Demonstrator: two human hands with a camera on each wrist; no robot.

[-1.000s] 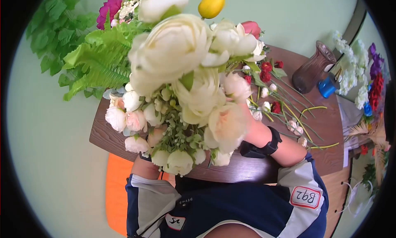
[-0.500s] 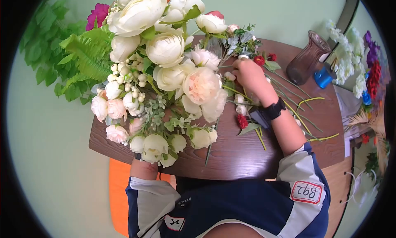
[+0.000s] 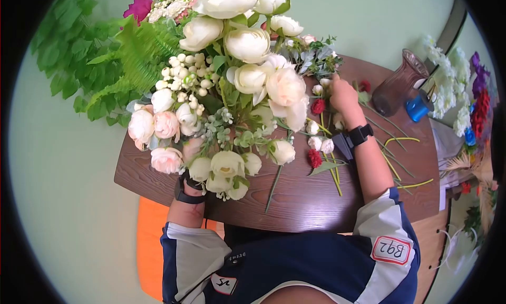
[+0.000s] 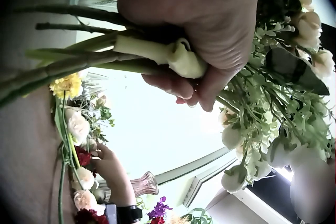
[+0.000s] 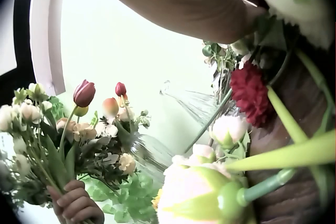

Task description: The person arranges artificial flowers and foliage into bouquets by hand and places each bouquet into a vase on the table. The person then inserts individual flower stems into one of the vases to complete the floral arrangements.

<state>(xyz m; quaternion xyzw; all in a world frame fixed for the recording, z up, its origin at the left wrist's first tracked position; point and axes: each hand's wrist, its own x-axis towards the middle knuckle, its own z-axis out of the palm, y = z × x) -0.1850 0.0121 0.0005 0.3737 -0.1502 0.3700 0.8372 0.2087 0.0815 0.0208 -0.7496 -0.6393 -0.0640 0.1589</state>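
From where I stand, the person's left hand (image 5: 77, 203) has its fingers curled round the stems of the big bouquet (image 3: 252, 78), the stem ends coming out of the fist on one side and the flower heads on the other, so the bunch's long axis runs through the palm. The right hand (image 3: 345, 98) is out over the table (image 3: 295, 198), well apart from that fist, and it is much the nearer one to the loose flowers there. What matters most, I'd judge, is how these lie against its fingers: a small white bud (image 3: 325, 82) sits right beside the fingertips, on the bouquet's side, and a red flower (image 3: 317, 106) lies near, a little closer to the person's body. A yellow-green stem (image 3: 338, 184) points lengthwise back toward the body, below the wrist. The brown glass vase (image 3: 399, 85) stands on the far side of the right hand, apart from it. Whether those right fingers pinch a bud or merely rest among the blooms I cannot tell, since their tips are partly hidden
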